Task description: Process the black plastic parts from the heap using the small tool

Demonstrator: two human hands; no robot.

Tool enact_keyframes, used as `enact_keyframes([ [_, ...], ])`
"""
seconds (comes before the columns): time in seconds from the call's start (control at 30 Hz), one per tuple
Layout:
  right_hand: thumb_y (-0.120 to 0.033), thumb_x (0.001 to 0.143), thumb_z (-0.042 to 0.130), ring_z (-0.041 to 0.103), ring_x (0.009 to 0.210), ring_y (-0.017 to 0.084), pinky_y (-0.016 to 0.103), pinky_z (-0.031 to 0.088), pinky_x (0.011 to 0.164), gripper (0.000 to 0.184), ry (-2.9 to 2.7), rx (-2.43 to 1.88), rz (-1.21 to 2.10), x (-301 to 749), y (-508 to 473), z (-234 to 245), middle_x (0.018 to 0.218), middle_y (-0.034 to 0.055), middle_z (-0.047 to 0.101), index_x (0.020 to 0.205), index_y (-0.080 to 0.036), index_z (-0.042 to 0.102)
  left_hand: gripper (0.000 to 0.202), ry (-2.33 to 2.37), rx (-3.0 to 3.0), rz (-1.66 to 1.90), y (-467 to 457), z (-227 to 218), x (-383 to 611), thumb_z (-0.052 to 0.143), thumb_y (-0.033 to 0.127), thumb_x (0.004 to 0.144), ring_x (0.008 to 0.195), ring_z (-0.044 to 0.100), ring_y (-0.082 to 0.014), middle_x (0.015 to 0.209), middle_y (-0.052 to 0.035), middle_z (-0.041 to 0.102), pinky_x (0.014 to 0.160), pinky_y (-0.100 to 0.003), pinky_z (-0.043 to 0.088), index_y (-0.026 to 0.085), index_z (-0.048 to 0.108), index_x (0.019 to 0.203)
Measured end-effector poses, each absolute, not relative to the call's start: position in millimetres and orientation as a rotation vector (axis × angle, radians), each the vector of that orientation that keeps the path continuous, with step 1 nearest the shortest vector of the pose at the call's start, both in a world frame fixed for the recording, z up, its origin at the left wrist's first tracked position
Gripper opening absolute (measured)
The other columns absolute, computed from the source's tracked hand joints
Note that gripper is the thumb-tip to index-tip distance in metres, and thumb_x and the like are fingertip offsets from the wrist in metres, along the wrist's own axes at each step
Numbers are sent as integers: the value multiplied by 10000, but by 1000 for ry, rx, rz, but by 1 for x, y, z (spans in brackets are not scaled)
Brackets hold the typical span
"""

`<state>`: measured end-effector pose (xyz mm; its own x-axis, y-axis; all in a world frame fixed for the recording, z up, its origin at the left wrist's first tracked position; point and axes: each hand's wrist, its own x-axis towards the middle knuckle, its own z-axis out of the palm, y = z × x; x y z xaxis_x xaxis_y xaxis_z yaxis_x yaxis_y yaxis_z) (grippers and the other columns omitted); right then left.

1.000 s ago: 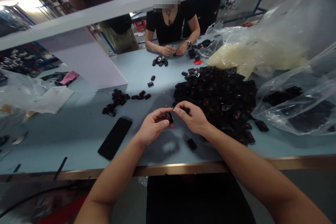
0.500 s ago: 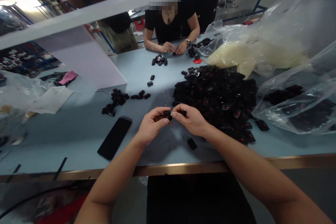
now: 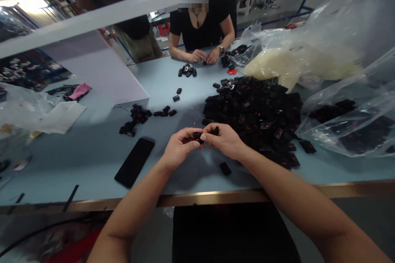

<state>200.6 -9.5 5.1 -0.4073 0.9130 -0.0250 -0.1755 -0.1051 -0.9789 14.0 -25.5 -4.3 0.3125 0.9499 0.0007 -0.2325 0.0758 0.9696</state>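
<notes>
My left hand (image 3: 180,146) pinches a small black plastic part (image 3: 197,136) with a red mark, between thumb and fingers. The thumb and forefinger of my right hand (image 3: 224,141) meet at that part's right edge. A slim dark piece (image 3: 217,129) shows in the curled fingers of my right hand; most of it is hidden. One loose black part (image 3: 225,168) lies on the table below my right hand. A large heap of similar black parts (image 3: 253,107) with red marks spreads just beyond and to the right.
A black phone (image 3: 135,162) lies left of my hands on the pale blue table (image 3: 92,164). Small groups of black parts (image 3: 138,114) sit beyond it. Clear plastic bags (image 3: 348,131) stand at the right. Across the table, a co-worker's hands (image 3: 203,56) handle a small dark part.
My right fingertips have shifted slightly left and closer over the black part, and the part has tilted a little. Behind the co-worker, a dark figure has moved left.
</notes>
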Motion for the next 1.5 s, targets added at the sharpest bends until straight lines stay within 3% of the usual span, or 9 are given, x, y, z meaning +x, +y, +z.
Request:
enact_keyframes([
  [0.17, -463, 682, 797, 396, 500, 85, 253, 283, 483, 339, -1249, -911, 1672, 199, -8, 5, 581, -41, 534, 732, -177, 622, 347, 792, 1087, 1074, -23, -6, 15, 836, 209, 709, 701, 683, -148, 865, -33, 720, 709, -311, 566, 184, 729, 1037],
  [0.33, -401, 642, 820, 412, 506, 68, 240, 278, 471, 340, -1099, -916, 1698, 200, -7, 6, 684, -23, 592, 833, -158, 680, 358, 742, 982, 1132, -22, -1, 17, 835, 212, 717, 695, 688, -146, 844, -18, 712, 684, -303, 573, 198, 705, 1050],
  [0.57, -332, 688, 770, 448, 515, 78, 233, 287, 471, 249, -1057, -880, 1682, 202, -7, 4, 722, 0, 663, 850, -181, 655, 334, 709, 943, 1119, -23, 1, 16, 817, 182, 738, 706, 702, -146, 882, -29, 732, 693, -302, 586, 200, 709, 1053],
  [0.87, -449, 705, 776, 442, 507, 79, 239, 286, 461, 365, -1066, -907, 1714, 201, -7, 5, 738, 11, 670, 905, -172, 650, 345, 716, 939, 1125, -23, 2, 16, 822, 180, 733, 711, 700, -145, 898, -45, 746, 696, -297, 584, 192, 707, 1058],
  [1.13, -500, 673, 811, 328, 488, 66, 244, 216, 462, 388, -1103, -911, 1707, 199, -9, 5, 590, -46, 511, 832, -162, 705, 354, 741, 967, 1137, -23, -1, 18, 838, 193, 705, 695, 691, -141, 857, -21, 710, 679, -293, 586, 188, 708, 1034],
  [1.27, -502, 650, 830, 341, 494, 64, 243, 255, 473, 396, -1083, -895, 1724, 197, -10, 5, 599, -42, 530, 798, -161, 695, 346, 763, 979, 1141, -24, -2, 19, 841, 195, 700, 689, 694, -144, 851, -19, 709, 689, -304, 591, 184, 703, 1017],
  [1.5, -467, 642, 846, 534, 587, 125, 291, 436, 578, 359, -1063, -838, 1736, 195, -11, 5, 670, -8, 614, 755, -175, 671, 351, 799, 1012, 1128, -24, -3, 19, 853, 216, 685, 686, 696, -143, 860, -12, 698, 686, -310, 594, 185, 695, 997],
])
